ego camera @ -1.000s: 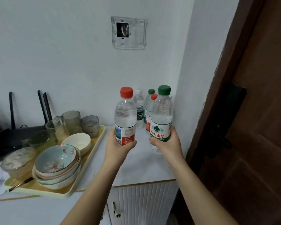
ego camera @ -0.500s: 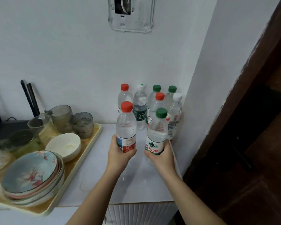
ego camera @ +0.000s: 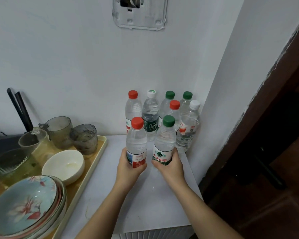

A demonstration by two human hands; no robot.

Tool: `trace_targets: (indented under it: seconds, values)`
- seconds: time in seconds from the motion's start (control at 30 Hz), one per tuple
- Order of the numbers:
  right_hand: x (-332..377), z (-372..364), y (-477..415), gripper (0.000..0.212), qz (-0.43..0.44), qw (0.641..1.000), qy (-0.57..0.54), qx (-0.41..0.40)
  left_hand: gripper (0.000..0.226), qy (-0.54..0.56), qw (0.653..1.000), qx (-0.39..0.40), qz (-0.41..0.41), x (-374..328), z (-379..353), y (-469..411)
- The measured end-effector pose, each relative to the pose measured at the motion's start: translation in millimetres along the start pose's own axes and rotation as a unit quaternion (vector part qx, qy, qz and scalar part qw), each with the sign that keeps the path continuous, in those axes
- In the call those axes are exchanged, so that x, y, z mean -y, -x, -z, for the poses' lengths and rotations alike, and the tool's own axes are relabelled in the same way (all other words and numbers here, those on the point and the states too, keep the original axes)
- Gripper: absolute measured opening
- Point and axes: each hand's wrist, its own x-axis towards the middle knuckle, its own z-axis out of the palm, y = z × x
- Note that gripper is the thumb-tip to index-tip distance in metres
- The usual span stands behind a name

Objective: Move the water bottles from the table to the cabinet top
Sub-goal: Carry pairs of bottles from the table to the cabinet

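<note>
- Now the left hand (ego camera: 128,167) grips a red-capped bottle (ego camera: 136,144), upright, cap up.
- Right hand (ego camera: 171,165) grips a green-capped bottle (ego camera: 164,144), likewise upright, over the white cabinet top (ego camera: 145,204).
- Six more bottles (ego camera: 162,111) stand just behind, in the corner.

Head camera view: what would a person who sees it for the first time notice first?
In the middle, the left hand grips a red-capped bottle and the right hand a green-capped bottle, both upright, side by side. Just behind them, six more bottles stand packed in the corner of the white cabinet top. At the left, a yellow tray holds bowls and glasses.
</note>
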Motion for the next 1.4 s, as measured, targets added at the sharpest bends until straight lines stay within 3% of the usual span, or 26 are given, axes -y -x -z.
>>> trace_targets:
  seconds: [0.23,0.37,0.57,0.87,1.4]
  values:
    - [-13.2,9.0,-7.9,0.078,0.023,0.995,0.071,0.064,0.06,-0.082,0.996,0.024,-0.016,6.5,6.4,-9.4]
    - [-20.0,20.2,-3.8,0.066,0.032,0.992,0.118,0.021,0.069,-0.154,0.988,0.02,0.0,6.9,11.8,-11.1]
    - [-18.2,9.5,-9.7,0.056,0.026,0.994,0.11,-0.011,0.067,-0.116,0.993,-0.023,0.0,0.2,6.8,-18.3]
    - [-8.5,-21.8,-35.3,0.045,0.062,0.978,0.196,-0.021,0.056,-0.088,0.994,-0.058,0.012,-3.2,-6.0,-51.6]
    - [-7.7,-32.7,-44.1,0.032,0.055,0.974,0.218,-0.007,0.06,-0.117,0.992,-0.019,0.042,0.8,-3.4,-69.5]
